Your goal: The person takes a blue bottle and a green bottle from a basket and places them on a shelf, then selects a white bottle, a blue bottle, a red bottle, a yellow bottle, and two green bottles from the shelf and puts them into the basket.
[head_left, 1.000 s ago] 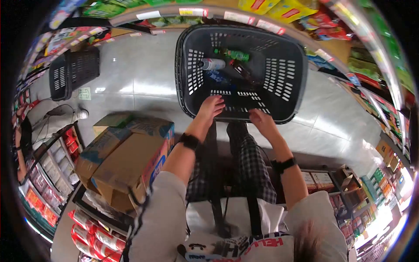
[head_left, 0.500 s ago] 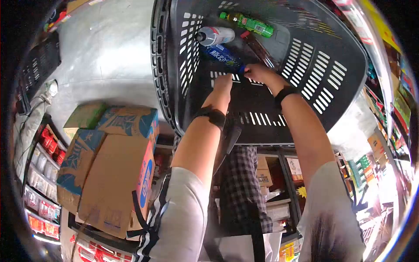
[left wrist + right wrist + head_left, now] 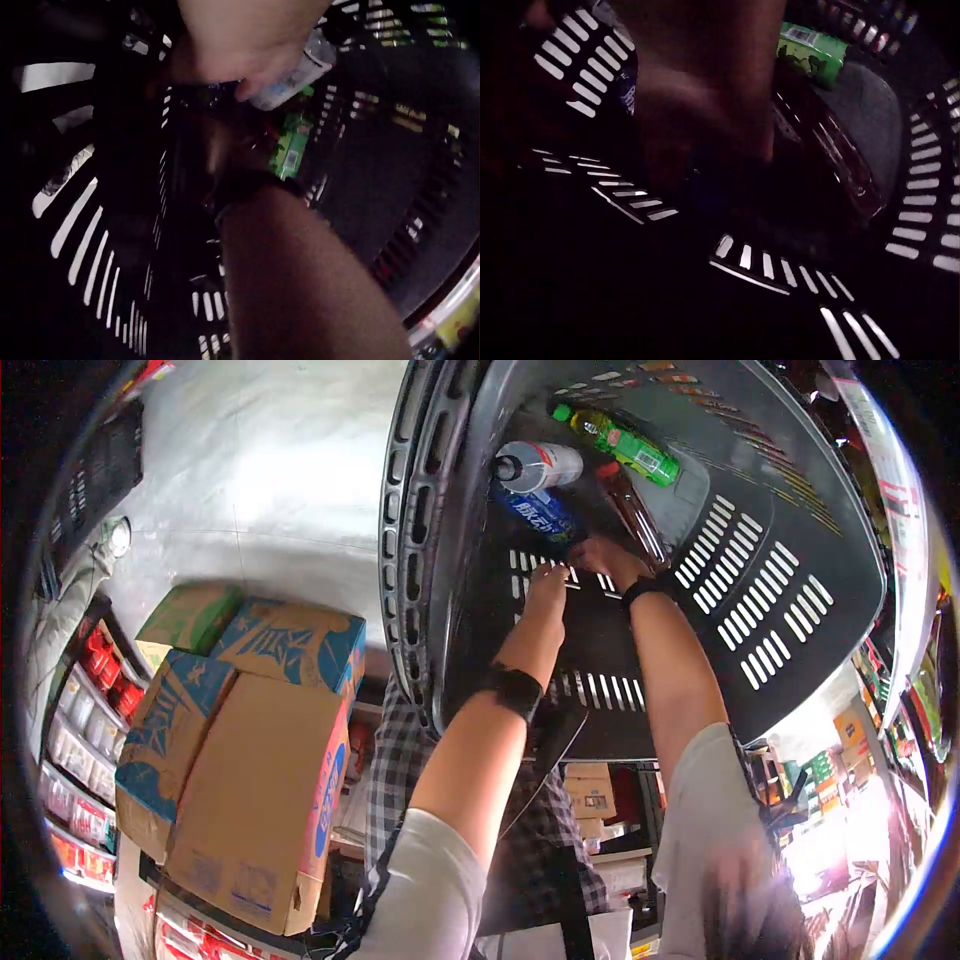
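Observation:
Inside a dark basket [image 3: 600, 635], my right hand [image 3: 608, 558] is around the neck end of a blue-labelled bottle [image 3: 535, 512]; in the right wrist view a blue cap [image 3: 705, 180] shows under this hand [image 3: 697, 105]. My left hand [image 3: 545, 595] is at the near side, close to that bottle, its grip unclear. The left wrist view shows this hand [image 3: 247, 45] beside a clear bottle [image 3: 296, 75]. A clear bottle with a dark cap [image 3: 548, 465], a green-labelled bottle [image 3: 640, 452] and a dark red bottle [image 3: 632, 515] lie further in.
Cardboard boxes [image 3: 245, 780] stand at the left on a shelf unit. Another dark basket [image 3: 100, 475] is at the far left, near part of a person [image 3: 70, 600]. Goods shelves line both sides, and grey floor [image 3: 270, 470] shows between the baskets.
Both hands have moved from the basket's near rim down into it, the right reaching the blue-labelled bottle. The basket and bottles appear larger and closer, and have shifted right in view.

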{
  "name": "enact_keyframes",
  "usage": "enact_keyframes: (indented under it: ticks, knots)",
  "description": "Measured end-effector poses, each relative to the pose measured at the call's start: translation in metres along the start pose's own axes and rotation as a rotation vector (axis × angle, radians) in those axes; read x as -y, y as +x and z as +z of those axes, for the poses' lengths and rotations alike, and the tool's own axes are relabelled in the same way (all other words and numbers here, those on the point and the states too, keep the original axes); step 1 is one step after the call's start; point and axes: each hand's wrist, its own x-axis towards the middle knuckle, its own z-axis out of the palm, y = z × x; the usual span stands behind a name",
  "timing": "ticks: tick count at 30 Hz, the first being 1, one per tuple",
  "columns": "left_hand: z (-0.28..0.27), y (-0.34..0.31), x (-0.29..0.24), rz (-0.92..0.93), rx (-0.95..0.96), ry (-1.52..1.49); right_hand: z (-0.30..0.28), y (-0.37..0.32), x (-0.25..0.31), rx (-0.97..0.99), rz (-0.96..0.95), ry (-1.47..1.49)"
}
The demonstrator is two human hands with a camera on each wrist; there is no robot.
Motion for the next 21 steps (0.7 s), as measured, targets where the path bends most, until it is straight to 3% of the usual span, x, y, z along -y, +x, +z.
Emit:
enact_keyframes:
  ticks: [1,2,3,5,6,8,10,14,17,19,21]
  knots:
    - [0.002,0.004,-0.003,-0.205,-0.083,-0.177,-0.002,-0.007,0.009,0.003,0.024,-0.037]
    - [0.0,-0.002,-0.001,0.006,-0.049,-0.08,-0.005,-0.017,0.016,0.003,0.05,-0.071]
    - [-0.006,-0.013,0.001,0.218,-0.013,0.02,-0.005,-0.025,0.015,-0.001,-0.045,-0.007]
    - [-0.003,-0.031,0.0,0.332,0.032,0.056,0.012,-0.026,0.011,-0.036,0.136,-0.019]
    - [-0.001,-0.04,-0.001,0.39,0.054,0.072,-0.001,-0.039,0.024,-0.032,0.135,-0.053]
    - [0.006,-0.04,-0.002,0.265,0.038,0.132,-0.028,-0.068,0.054,-0.022,0.135,-0.121]
    - [0.011,-0.03,0.006,0.235,0.013,0.202,-0.004,-0.035,0.021,0.005,0.132,-0.077]
    - [0.016,-0.035,-0.015,0.309,0.126,0.412,0.028,-0.004,-0.023,-0.111,0.06,0.114]
    - [0.017,-0.044,-0.03,0.315,0.116,0.324,0.026,-0.03,-0.013,-0.196,-0.111,0.211]
    - [0.025,-0.01,-0.019,-0.101,0.072,-0.28,0.028,-0.026,-0.009,-0.393,-0.202,0.127]
    - [0.028,-0.015,-0.024,-0.219,0.005,-0.468,0.022,-0.028,-0.006,-0.44,-0.186,0.098]
